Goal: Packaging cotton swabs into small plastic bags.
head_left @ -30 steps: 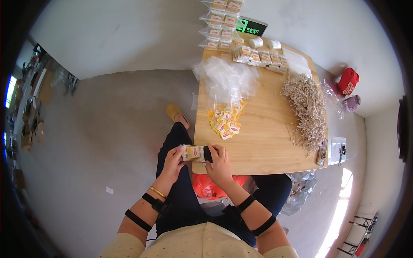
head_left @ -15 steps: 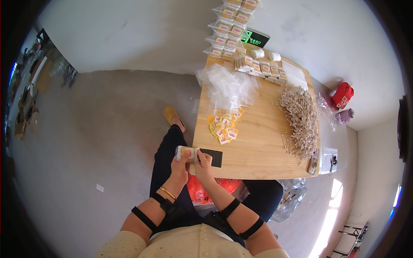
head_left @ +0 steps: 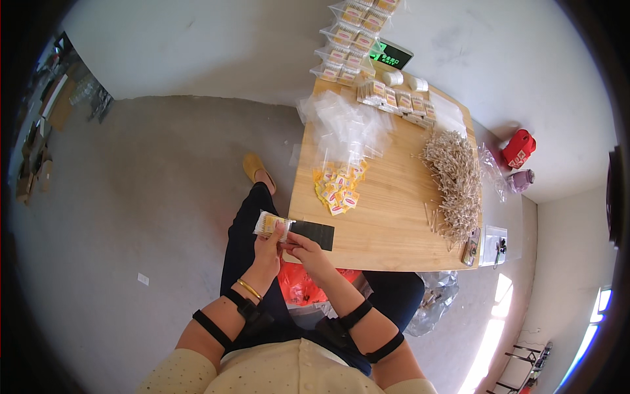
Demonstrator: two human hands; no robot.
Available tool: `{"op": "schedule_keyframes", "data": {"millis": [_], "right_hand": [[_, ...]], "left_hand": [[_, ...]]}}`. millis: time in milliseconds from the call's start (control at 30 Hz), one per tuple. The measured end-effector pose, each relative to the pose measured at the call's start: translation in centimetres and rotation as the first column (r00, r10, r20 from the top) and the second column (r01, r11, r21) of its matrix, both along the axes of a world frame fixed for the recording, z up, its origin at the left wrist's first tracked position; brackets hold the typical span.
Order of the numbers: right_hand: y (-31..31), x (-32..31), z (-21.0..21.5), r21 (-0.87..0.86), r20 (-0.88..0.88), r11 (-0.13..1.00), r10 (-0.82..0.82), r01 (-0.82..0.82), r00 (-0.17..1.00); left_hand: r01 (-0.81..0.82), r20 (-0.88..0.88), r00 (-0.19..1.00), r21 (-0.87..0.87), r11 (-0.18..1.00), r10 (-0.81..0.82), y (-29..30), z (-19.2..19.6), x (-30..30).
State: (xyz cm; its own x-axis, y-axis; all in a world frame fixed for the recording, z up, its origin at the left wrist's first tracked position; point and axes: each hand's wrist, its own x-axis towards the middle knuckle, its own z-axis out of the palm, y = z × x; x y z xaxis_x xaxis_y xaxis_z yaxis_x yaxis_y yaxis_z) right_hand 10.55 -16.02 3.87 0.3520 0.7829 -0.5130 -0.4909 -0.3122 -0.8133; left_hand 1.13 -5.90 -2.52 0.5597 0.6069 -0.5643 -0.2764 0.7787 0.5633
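My left hand (head_left: 268, 248) holds a small clear packet (head_left: 270, 224) with yellow and white contents, just off the near left corner of the wooden table (head_left: 394, 223). My right hand (head_left: 307, 249) pinches the same packet from the right, next to a flat black rectangle (head_left: 312, 234) lying on the table's near edge. A heap of small yellow sachets (head_left: 336, 189) lies on the table beyond my hands. Behind the sachets is a pile of clear plastic bags (head_left: 344, 125).
A long heap of thin wooden sticks (head_left: 453, 184) covers the table's right side. Filled packets (head_left: 394, 100) line the far edge, with more stacked beyond (head_left: 351, 33). A red bag (head_left: 520, 148) sits on the floor at right, an orange bag (head_left: 303, 285) under the table.
The camera view has shifted so the table sits higher and further right. My hands stay together on the packet near the table's corner, beside the black rectangle.
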Motion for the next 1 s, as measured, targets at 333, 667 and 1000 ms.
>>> {"op": "schedule_keyframes", "data": {"millis": [333,667,1000], "right_hand": [[1.2,3.7,-1.4,-0.132,0.094,0.986,-0.091,0.103,0.991],[2.9,2.9,0.6,-0.235,-0.129,0.962,-0.175,0.142,0.976],[4.5,0.3,1.0,0.051,-0.329,0.996,-0.046,0.067,0.943]], "left_hand": [[0.023,-0.050,0.998,-0.058,0.998,-0.026,0.5,1.1,0.7],[-0.012,-0.079,0.997,-0.034,0.999,0.009,0.6,1.0,0.6],[-0.013,-0.048,0.999,0.067,0.998,0.016,4.6,2.7,-3.5]]}}
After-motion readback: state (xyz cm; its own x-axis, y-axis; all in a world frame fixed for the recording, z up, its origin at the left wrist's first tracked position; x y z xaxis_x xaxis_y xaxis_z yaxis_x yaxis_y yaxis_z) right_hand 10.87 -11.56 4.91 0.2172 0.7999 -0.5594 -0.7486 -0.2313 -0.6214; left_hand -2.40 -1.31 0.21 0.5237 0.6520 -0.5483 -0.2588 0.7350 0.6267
